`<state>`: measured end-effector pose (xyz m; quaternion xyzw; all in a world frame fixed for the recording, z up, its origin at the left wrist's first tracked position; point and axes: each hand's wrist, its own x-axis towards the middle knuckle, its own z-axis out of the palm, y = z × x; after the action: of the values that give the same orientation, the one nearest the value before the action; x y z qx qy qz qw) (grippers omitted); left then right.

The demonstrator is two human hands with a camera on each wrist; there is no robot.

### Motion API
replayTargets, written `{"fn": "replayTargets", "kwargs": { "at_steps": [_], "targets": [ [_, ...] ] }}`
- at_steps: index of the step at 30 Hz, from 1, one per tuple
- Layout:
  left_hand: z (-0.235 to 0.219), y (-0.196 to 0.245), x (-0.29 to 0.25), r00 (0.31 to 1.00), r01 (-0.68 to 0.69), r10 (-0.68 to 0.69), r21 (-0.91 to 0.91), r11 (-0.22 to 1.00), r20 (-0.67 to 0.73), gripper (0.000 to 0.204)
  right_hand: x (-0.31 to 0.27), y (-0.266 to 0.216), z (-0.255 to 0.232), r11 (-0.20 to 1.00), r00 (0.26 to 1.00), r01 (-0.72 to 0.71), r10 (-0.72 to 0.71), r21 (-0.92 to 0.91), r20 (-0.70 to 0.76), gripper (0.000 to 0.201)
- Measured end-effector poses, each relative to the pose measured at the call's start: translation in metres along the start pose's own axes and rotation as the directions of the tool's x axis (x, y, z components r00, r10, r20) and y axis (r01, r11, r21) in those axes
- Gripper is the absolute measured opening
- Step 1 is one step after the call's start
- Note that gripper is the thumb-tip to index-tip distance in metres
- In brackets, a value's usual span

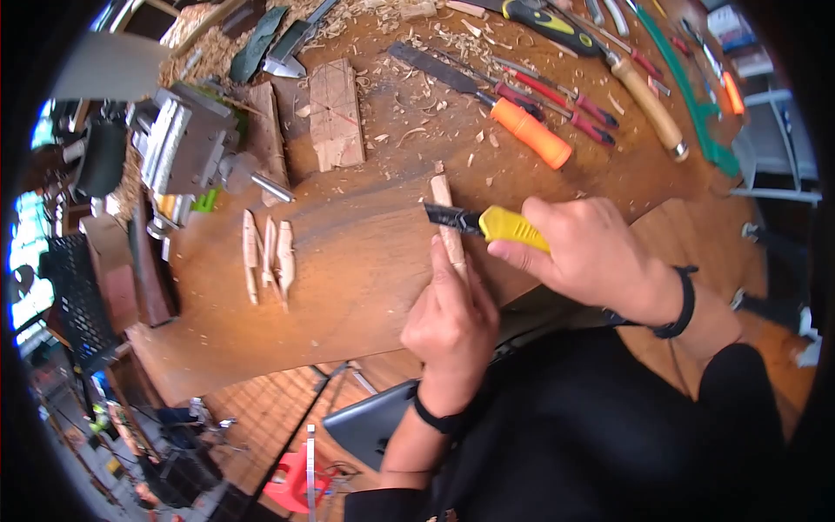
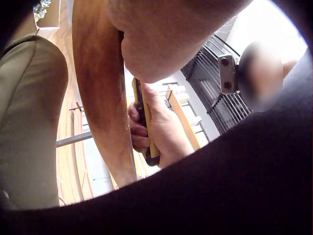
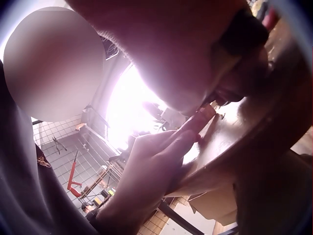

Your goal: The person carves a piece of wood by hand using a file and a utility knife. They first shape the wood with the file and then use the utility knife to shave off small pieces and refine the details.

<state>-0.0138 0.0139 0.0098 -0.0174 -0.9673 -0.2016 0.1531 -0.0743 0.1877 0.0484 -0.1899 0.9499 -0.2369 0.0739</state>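
In the head view the left hand [image 1: 452, 326] grips the lower end of a slim wooden stick [image 1: 446, 209] near the table's front edge. The right hand [image 1: 591, 252] is curled round a yellow utility knife [image 1: 513, 228], whose dark blade lies across the stick above the left fingertips. In the left wrist view the right hand [image 2: 164, 127] holds the yellow and black knife handle [image 2: 148, 122]. In the right wrist view the left hand [image 3: 159, 156] pinches the stick, whose end [image 3: 209, 111] shows beside the dim right hand [image 3: 195, 54].
Several carved wooden pieces [image 1: 285, 252] lie left of the hands. A metal vise [image 1: 187, 143] and a marked wooden block [image 1: 337, 113] stand or lie beyond them. An orange-handled tool [image 1: 531, 132], files, a green saw frame [image 1: 687, 96] and shavings cover the table's far side.
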Motion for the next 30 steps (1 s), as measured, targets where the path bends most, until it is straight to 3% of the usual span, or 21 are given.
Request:
{"fn": "replayTargets", "kwargs": {
  "at_steps": [4, 5, 7, 11, 25, 30],
  "targets": [
    [0.004, -0.005, 0.000, 0.999, -0.029, 0.025, -0.095, 0.995, -0.044, 0.047, 0.003, 0.001, -0.001, 0.995, 0.999, 0.011, -0.007, -0.096, 0.036, 0.056],
    [0.004, -0.005, 0.001, 0.998, 0.015, -0.023, -0.116, 0.993, -0.064, 0.047, 0.005, -0.001, -0.002, 0.993, 0.999, 0.010, -0.004, -0.119, 0.052, 0.054],
    [0.002, -0.007, -0.001, 1.000, -0.022, 0.021, -0.107, 0.994, -0.018, 0.049, 0.013, -0.007, 0.000, 0.996, 0.999, -0.010, 0.013, -0.084, 0.034, 0.053],
    [0.002, -0.006, 0.001, 0.999, 0.025, -0.030, -0.144, 0.989, -0.035, 0.049, 0.023, -0.009, 0.004, 0.991, 0.996, 0.046, -0.036, -0.126, 0.081, 0.052],
    [-0.003, -0.005, 0.002, 0.982, 0.157, -0.178, -0.266, 0.951, -0.057, 0.040, 0.013, -0.008, -0.003, 0.992, 0.988, -0.040, 0.058, -0.121, 0.145, 0.051],
    [0.001, -0.005, -0.003, 0.993, 0.030, -0.051, -0.199, 0.979, -0.102, 0.037, 0.038, -0.009, 0.002, 0.973, 0.992, -0.099, 0.113, -0.208, 0.057, 0.051]
  ]
}}
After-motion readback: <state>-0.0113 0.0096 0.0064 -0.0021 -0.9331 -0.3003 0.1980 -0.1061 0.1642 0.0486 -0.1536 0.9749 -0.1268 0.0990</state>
